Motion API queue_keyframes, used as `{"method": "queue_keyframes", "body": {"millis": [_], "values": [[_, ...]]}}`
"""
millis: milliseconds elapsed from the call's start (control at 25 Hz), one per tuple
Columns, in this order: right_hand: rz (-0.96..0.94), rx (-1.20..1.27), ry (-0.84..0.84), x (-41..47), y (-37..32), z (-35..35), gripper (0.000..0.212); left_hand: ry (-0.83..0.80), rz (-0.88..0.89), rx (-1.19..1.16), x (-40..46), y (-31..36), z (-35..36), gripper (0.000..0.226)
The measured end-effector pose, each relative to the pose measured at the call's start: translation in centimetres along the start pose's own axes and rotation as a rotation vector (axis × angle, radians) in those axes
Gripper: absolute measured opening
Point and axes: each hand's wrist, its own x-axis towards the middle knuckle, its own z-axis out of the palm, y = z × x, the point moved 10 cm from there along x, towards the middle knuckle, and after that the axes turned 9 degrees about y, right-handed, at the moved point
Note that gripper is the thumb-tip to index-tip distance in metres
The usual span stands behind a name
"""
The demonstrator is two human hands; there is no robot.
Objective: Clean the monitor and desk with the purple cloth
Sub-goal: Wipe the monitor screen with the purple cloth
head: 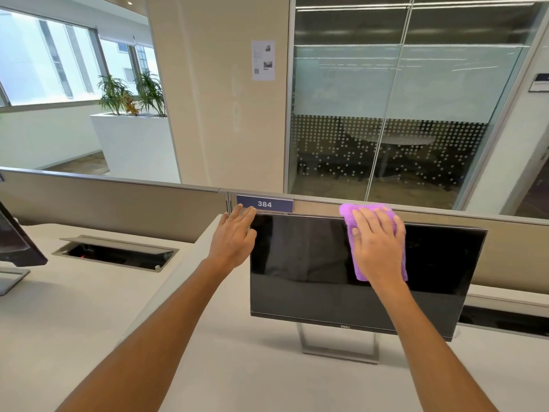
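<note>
A black monitor (312, 263) with a dark screen stands on a grey stand on the pale desk (89, 322). My right hand (378, 248) lies flat with straight fingers on the purple cloth (353, 212), pressing it against the upper right part of the screen near the top edge. My left hand (234, 236) holds the monitor's upper left corner, with its fingers reaching over the top and side edge.
A beige partition (118, 209) with a blue "384" label (264, 204) runs behind the desk. An open cable hatch (116, 252) sits in the desk at the left. Another monitor (15, 245) stands at the far left edge. A glass wall and a planter lie beyond.
</note>
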Motion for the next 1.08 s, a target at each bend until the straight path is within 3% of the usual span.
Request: {"method": "queue_keyframes", "body": {"millis": [240, 480, 680, 840, 1080], "values": [[0.11, 0.002, -0.035, -0.4, -2.8, 0.8, 0.045, 0.029, -0.028, -0.065, -0.1, 0.5, -0.4, 0.064], [0.024, 0.109, -0.213, 0.4, -12.3, 3.4, 0.051, 0.037, -0.023, -0.058, -0.2, 0.7, -0.4, 0.066], [-0.065, 0.183, -0.259, 0.2, -17.9, 5.0, 0.059, 0.058, 0.021, -0.079, -0.3, 1.1, -1.2, 0.066], [-0.159, 0.161, -0.234, 0.0, -16.1, 4.6, 0.062, 0.058, 0.003, -0.029, -0.6, 0.5, -1.1, 0.066], [-0.085, 0.057, -0.117, -0.2, -6.7, 2.5, 0.048, 0.046, 0.016, 0.005, -0.3, 0.6, -1.3, 0.067]]}}
